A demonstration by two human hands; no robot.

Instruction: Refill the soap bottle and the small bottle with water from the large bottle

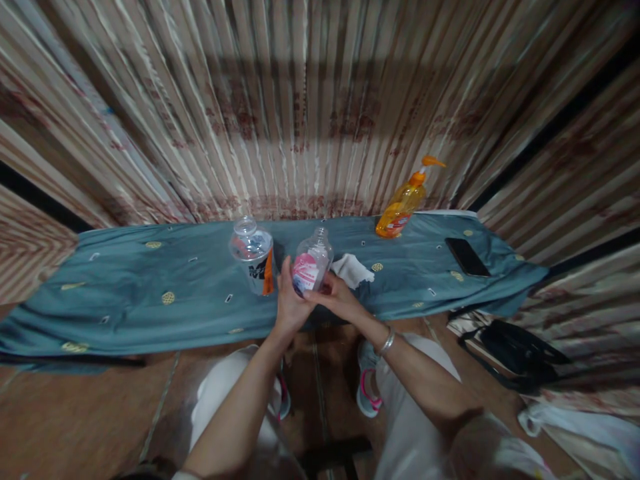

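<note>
Between my hands is a clear plastic bottle [314,257] with a pink label, tilted a little, its neck pointing away from me. My left hand [290,300] wraps round its left side and lower part. At the lower right, the fingers of my right hand [336,297] close on the bottle's base. Just left of it stands a clear plastic cup [256,272] with black and orange print and a domed lid. A crumpled white cloth or tissue [354,270] lies right beside my right hand.
An orange pump bottle [401,205] stands at the back right of the cloth-covered table [200,287]. Right of it lies a black phone [467,257]. Pleated curtains [300,120] hang behind. A dark bag [517,350] rests low on the right.
</note>
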